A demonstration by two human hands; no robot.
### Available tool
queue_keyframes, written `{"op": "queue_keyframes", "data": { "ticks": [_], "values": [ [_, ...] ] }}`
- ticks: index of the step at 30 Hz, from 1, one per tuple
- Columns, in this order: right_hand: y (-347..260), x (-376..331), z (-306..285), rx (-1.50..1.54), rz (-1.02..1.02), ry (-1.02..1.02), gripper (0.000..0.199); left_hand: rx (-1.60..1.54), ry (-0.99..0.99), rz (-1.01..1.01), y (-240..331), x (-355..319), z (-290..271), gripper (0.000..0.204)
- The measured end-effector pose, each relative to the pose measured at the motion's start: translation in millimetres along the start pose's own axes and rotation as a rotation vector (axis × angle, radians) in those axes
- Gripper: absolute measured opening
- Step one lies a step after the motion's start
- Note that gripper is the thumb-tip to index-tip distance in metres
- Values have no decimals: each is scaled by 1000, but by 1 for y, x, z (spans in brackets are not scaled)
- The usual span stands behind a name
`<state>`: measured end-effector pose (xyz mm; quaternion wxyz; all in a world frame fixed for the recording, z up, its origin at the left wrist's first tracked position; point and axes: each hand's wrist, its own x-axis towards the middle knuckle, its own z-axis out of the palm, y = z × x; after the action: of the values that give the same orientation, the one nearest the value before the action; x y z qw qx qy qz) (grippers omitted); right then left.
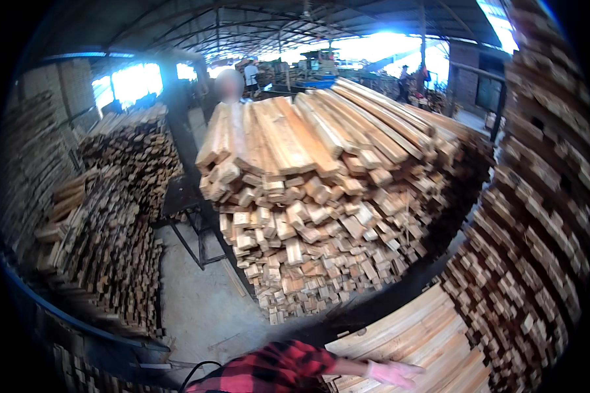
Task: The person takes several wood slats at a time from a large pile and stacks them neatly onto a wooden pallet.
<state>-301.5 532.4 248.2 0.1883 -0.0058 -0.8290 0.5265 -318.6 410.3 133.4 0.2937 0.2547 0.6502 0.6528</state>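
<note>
I'm watching the left hand (pixel 388 374) lying over pale boards (pixel 410 329) at lower right, its fingers resting unclenched, apparently gripping nothing. Beside them a tall wood stack (pixel 514 275) is standing; a bump could be sending pieces sliding.

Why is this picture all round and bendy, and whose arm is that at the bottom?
There's no robot here. A person wears a camera on their head, looking down, and its very wide lens bends straight edges. The red-and-black checked sleeve is on that person's own arm, probably the left. Their hand looks pale pink, perhaps gloved. It lies flat on, or just above, light wooden planks laid side by side; I see nothing held. The other hand is out of view. Ahead is a big woodpile, with more stacked wood around it.
</note>
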Motion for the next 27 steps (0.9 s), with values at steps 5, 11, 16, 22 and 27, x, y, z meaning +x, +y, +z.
{"op": "queue_keyframes", "data": {
  "ticks": [5, 11, 16, 22, 27],
  "values": [
    [-76, -11, 61, 54, -167, -150, 81, -46, 593, 61, 72, -205, -115, 67],
    [-269, -22, 205, 91, -1114, -388, 89, 19, 1437, 474, 176, -408, -158, 45],
    [-431, -27, 293, 89, -1514, -367, 88, 716, 2065, 537, 269, -487, -167, 50],
    [-498, -10, 331, -110, -1511, -660, 90, 1137, 1996, -552, 357, -498, -210, 88],
    [-501, 59, 343, 276, -1201, -763, 81, 1185, 1657, -454, 421, -472, -236, 87]
  ]
}}
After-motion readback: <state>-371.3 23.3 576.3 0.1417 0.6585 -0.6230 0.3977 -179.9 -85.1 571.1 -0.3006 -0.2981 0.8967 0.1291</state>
